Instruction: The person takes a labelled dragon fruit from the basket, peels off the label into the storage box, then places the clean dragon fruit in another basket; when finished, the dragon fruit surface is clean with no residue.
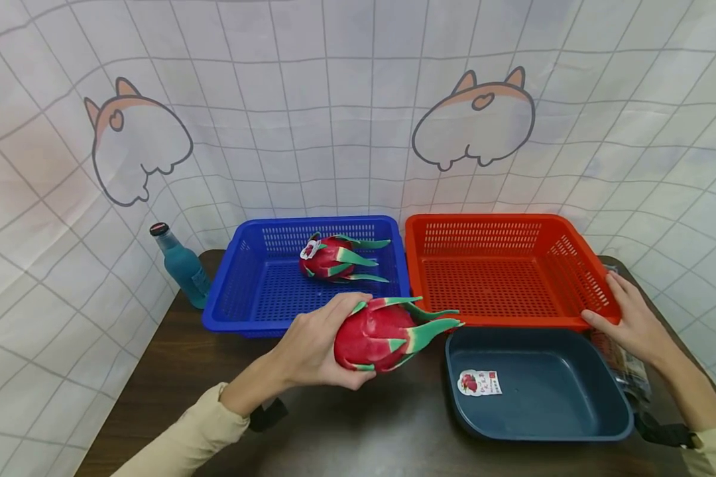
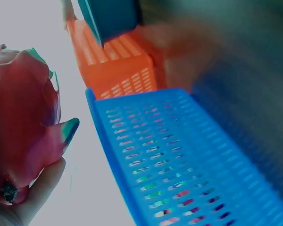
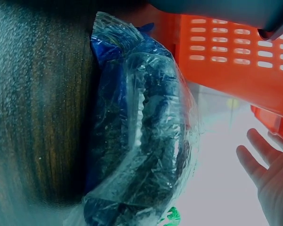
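A red dragon fruit with green leaf tips (image 1: 374,336) is gripped by my left hand (image 1: 315,348), held above the table in front of the blue basket (image 1: 238,326). In the left wrist view the same fruit (image 2: 21,117) fills the left side, with the thumb along its lower end. A second dragon fruit (image 1: 329,258), with a white tag, lies inside the blue basket. My right hand (image 1: 635,324) rests on the right front corner of the red basket (image 1: 573,232), fingers extended. In the right wrist view the fingers of that hand (image 3: 273,174) look spread.
A dark blue tub (image 1: 537,391) with a fruit sticker (image 1: 479,383) stands in front of the red basket. Clear-wrapped packages (image 3: 141,127) lie at its right, partly under my right arm. A blue bottle (image 1: 187,271) stands left of the blue basket. A white cloth hangs behind.
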Tool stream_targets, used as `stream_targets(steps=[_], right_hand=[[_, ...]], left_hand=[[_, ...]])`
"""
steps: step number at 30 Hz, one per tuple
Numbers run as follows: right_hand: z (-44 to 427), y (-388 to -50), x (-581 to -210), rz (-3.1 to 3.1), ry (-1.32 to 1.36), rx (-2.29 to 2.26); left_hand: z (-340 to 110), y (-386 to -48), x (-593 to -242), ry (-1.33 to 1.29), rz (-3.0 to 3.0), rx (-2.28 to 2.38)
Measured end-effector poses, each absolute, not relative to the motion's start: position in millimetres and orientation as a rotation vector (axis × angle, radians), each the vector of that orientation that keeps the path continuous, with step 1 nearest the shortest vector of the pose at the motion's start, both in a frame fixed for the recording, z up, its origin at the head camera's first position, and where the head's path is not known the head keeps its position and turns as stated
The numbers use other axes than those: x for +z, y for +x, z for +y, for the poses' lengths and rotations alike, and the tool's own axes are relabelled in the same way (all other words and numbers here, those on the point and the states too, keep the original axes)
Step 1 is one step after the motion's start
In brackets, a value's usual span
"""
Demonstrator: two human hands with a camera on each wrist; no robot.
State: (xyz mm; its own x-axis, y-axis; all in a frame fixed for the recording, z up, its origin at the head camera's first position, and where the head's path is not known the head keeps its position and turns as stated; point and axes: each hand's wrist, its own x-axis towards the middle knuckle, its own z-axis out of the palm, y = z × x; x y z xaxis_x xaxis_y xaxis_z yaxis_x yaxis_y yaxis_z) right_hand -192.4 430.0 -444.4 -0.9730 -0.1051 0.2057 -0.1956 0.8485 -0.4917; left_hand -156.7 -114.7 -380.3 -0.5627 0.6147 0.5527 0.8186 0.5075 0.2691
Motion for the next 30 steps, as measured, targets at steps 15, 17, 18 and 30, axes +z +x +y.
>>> stream_targets(steps=[15,17,18,30], right_hand=[[431.0,-192.7,-445.1,-2.846,0.217,0.78],[431.1,-193.4,-444.8,-2.842,0.221,0.784],[430.9,-193.7,-444.7,-2.84,0.218,0.786],[429.3,-190.8,-443.9,-2.837,0.235,0.804]], left_hand=[[-47.8,-230.7,-334.7,-1.31,-2.474,-0.488],[-35.6,-241.5,-328.0,-1.321,-2.504,-0.42],[-29.4,-246.5,-325.0,-1.322,-2.518,-0.37],[43.5,-299.0,-309.4,-1.363,-2.453,0.273]])
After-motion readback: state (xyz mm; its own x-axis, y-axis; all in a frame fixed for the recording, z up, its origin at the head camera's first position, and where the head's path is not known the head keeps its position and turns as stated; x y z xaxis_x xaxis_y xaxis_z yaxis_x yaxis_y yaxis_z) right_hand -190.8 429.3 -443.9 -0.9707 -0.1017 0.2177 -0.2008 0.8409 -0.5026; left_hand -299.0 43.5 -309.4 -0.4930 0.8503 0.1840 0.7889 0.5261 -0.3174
